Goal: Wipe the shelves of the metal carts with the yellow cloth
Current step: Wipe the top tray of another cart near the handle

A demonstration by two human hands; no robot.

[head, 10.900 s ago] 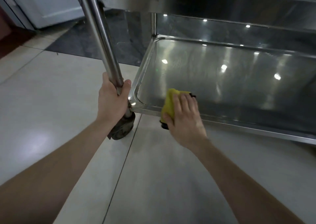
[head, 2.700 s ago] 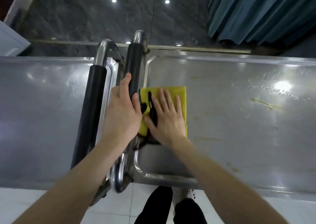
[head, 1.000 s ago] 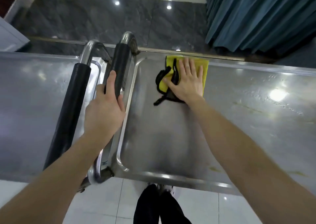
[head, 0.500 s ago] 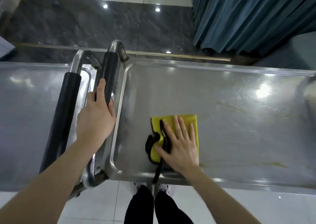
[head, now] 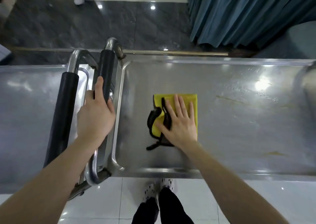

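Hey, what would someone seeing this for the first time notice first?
The yellow cloth with black trim, pressed flat by the right hand on the steel cart shelf at centre. To its left, the left hand holds a black-padded cart handle. A teal curtain hangs at upper right.

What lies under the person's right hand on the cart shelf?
A yellow cloth with black trim lies under the right hand, on the steel shelf. The cloth's middle and the shelf beneath it are covered.
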